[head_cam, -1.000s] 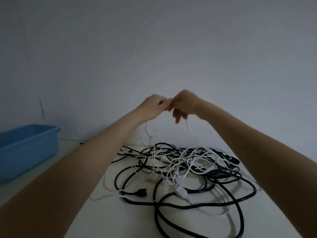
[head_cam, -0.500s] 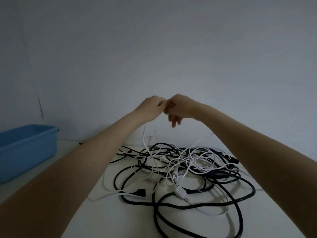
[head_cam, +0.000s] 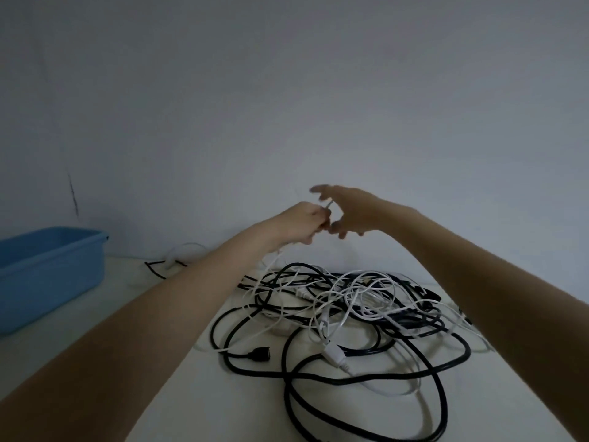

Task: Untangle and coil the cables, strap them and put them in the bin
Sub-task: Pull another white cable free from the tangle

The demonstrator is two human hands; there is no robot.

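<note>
Holding the end of a thin white cable (head_cam: 274, 260) above the heap, the left hand (head_cam: 302, 220) was curled around it, evidently to keep that end free while the rest was drawn clear. The right hand (head_cam: 347, 212) was beside it with fingers spread, gripping nothing, seemingly placed to take the next length. The tangle of black and white cables (head_cam: 344, 314) lay on the white table (head_cam: 178, 378), not yet sorted. The blue bin (head_cam: 54, 275) stood well to the left on the same surface. A plain pale wall (head_cam: 287, 106) rose behind; lighting was dim.
</note>
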